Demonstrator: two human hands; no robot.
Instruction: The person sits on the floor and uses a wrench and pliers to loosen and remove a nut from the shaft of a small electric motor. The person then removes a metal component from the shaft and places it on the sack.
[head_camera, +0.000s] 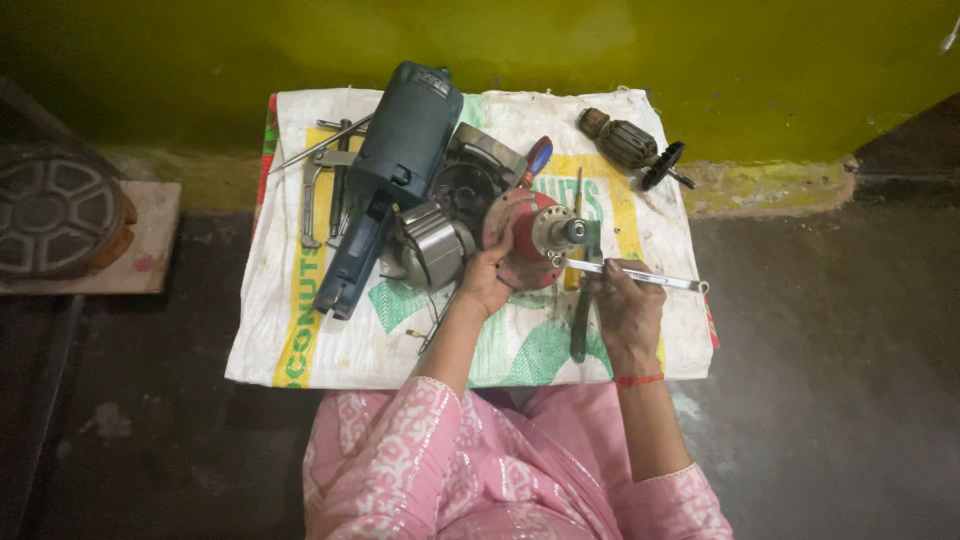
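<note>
One red disc (522, 240) with a metal hub stands on a woven sack (330, 350) spread on the floor. The left hand (487, 283) is closed on the lower left edge of this disc and holds it tilted. The right hand (627, 310) is closed around one spanner (640, 275), whose left end touches the hub at the disc's lower right.

On the sack I count one blue motor housing (390, 180) lying slanted at the left, one grey stator (437, 245) just beside the disc, one dark guard (480, 170) behind it, and one armature (628, 145) well apart at the top right. One puller (322, 190) and some thin rods lie at the far left; the rods I cannot count surely. One red and blue handle (538, 155) shows above the disc. One long tool (581, 320) lies under the right hand.

Off the sack, one round grille (50, 210) rests on a board at the left.
</note>
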